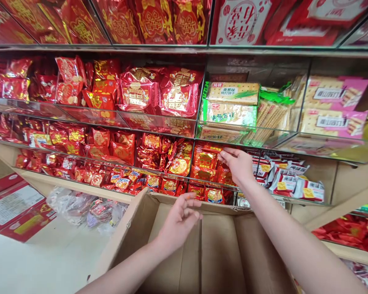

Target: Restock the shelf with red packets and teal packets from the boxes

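My right hand (237, 163) reaches into a lower shelf compartment, thumb and fingers pinched at the right edge of a red and gold snack packet (206, 158). More red packets lie around and below it. My left hand (179, 218) hovers over an open cardboard box (221, 245), its fingers loosely curled and apart with nothing in them. The visible inside of the box shows bare brown cardboard, and its far edge is against the shelf front.
Clear-fronted shelves hold red snack packets (139, 94), green-wrapped crackers (233, 92), pink-ended cracker packs (331, 94) and small white-and-red packets (283, 179). Plastic bags (76, 204) lie on the floor at left, near red printed cartons (15, 204).
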